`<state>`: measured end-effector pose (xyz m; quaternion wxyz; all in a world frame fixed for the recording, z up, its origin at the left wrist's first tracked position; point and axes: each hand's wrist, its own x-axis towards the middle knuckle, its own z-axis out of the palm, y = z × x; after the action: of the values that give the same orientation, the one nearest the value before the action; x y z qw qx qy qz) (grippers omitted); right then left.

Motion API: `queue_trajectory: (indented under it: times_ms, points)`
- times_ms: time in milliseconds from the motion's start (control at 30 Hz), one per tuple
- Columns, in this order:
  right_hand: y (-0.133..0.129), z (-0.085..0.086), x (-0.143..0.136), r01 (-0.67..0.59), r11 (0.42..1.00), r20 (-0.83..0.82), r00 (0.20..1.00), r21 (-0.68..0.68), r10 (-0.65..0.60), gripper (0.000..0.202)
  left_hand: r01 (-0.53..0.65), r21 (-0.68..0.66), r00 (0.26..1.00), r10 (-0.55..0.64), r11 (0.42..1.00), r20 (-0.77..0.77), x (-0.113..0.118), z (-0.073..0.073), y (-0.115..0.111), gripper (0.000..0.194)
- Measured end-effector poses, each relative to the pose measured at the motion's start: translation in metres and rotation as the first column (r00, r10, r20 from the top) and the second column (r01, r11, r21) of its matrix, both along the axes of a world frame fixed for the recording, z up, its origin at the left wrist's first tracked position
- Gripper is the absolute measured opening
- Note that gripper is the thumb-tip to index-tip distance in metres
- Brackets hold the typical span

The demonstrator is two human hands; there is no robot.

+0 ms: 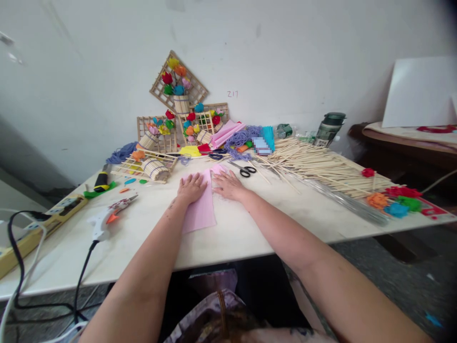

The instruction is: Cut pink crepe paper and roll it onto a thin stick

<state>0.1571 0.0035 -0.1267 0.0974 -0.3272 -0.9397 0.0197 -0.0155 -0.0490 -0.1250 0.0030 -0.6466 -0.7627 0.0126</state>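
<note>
A sheet of pink paper lies on the white table in front of me. My left hand rests flat on its upper part, fingers spread. Just to the right, my right hand lies palm down with fingers apart, its fingertips at a smaller pink piece near the sheet's top edge. Neither hand grips anything. Black-handled scissors lie beyond my right hand, not touched.
Stick lattices with colourful paper flowers lean on the wall. Wooden sticks and clear rods cover the right side. A glue gun, a yellow-black cutter and a power strip are at left.
</note>
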Motion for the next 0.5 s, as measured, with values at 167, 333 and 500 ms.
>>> queue_trajectory:
  times_ms: [167, 333, 500]
  points:
    - [0.002, -0.003, -0.002, 0.056, 0.998, 0.009, 0.998, -0.002, -0.056, 0.054, -0.005, 0.039, 1.0, 0.004, 0.999, 0.027, -0.001, -0.003, -0.007, 0.059]
    - [0.006, 0.001, -0.006, 0.197, 0.98, -0.013, 0.98, 0.003, -0.197, 0.056, -0.08, 0.041, 0.995, 0.078, 0.996, 0.06, -0.004, -0.003, -0.006, 0.059]
    - [0.02, 0.01, -0.016, 0.21, 0.977, 0.016, 0.978, -0.025, -0.21, 0.057, -0.12, 0.032, 0.991, 0.117, 0.992, 0.064, -0.01, -0.002, -0.003, 0.06]
